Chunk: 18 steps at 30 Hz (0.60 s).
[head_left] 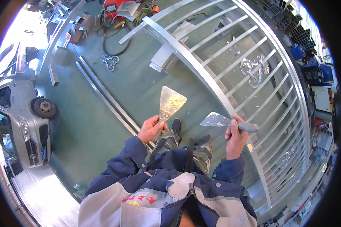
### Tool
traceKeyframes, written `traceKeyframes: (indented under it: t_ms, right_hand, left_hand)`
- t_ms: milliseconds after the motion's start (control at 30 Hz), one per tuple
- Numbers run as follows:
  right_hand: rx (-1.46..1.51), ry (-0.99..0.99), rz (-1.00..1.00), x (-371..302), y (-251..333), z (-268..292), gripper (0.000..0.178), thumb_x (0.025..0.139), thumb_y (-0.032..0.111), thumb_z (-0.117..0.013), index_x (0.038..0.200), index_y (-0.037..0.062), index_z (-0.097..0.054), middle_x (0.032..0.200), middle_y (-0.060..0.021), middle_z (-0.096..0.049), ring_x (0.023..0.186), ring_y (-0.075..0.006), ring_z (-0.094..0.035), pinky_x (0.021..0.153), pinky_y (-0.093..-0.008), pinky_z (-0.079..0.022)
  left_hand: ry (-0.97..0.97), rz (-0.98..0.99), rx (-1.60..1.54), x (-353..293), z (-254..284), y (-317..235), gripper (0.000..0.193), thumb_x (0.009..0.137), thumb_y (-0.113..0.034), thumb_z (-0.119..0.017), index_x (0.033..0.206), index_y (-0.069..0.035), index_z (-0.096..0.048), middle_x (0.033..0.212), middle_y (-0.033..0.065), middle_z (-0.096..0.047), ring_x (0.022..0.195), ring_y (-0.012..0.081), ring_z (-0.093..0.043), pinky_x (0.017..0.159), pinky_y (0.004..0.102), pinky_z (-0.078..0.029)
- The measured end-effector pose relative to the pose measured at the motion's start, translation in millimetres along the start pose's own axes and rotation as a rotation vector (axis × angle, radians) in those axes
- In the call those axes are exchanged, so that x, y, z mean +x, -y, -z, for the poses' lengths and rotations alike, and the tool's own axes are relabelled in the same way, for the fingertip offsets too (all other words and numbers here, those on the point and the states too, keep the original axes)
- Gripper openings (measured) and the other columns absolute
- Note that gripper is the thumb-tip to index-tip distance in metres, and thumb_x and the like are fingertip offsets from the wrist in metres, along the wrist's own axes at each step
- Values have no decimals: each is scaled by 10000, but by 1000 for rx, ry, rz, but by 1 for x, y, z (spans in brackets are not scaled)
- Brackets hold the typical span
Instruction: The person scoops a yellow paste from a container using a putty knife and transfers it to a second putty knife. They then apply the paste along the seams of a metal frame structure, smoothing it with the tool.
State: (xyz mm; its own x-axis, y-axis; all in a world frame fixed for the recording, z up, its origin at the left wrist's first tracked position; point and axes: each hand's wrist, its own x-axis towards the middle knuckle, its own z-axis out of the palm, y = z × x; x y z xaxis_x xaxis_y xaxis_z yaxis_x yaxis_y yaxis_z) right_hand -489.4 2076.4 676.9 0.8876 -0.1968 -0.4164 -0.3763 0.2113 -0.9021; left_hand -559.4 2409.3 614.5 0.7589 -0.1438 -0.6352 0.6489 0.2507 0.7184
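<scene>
My left hand [152, 129] is closed around the lower end of a wide putty knife [168, 109]. Its flat blade points up and away from me and carries a smear of yellowish putty [177, 101]. In my right hand [235, 137] is a second, narrower putty knife [216, 120] with a grey rounded handle [249, 127]. That blade points left toward the first one, with whitish residue on it, and the two blades are apart. Just beyond my right hand runs the rail of a silver metal railing frame [204, 72]. A yellowish dab [250, 147] shows on it beside my wrist.
Two long metal bars [102, 92] lie on the green floor to the left. A silver truck [24, 125] stands at far left. Ahead are a red machine [113, 8], a cable [115, 53] and scroll ornaments [110, 62]. Metal tubes are stacked on the right [305, 32].
</scene>
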Motion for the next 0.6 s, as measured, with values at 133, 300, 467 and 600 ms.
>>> traceKeyframes:
  t_ms: [133,300,467,600]
  right_hand:
    - [-19,145,-17,39,-2,-67,171,1031,173,-662,1079,10,-650,719,-17,-567,607,-73,-503,510,-218,-365]
    - [-49,108,44,79,-7,-130,188,1038,225,-649,1042,37,-646,741,3,-558,619,-50,-476,526,-217,-352]
    - [59,245,-187,138,-16,-198,226,1023,204,-611,1165,32,-645,735,3,-575,606,-67,-490,519,-235,-365]
    - [130,269,-370,187,-47,-249,245,1033,228,-588,1160,26,-644,794,-40,-647,641,-100,-553,563,-243,-419]
  left_hand:
    - [-79,-27,-93,22,48,-5,233,1087,-193,-551,1233,-22,-609,968,32,-657,799,102,-612,734,266,-529]
    - [-141,-43,-124,35,84,-41,194,1080,-167,-542,1175,-16,-619,963,35,-660,800,108,-616,733,284,-528]
    - [-184,-26,-108,68,133,-80,222,1076,-182,-557,1208,-14,-617,968,36,-658,801,107,-614,729,275,-527]
    - [-188,18,-82,104,182,-121,290,1072,-210,-580,1271,-2,-608,962,38,-660,785,106,-617,714,266,-527]
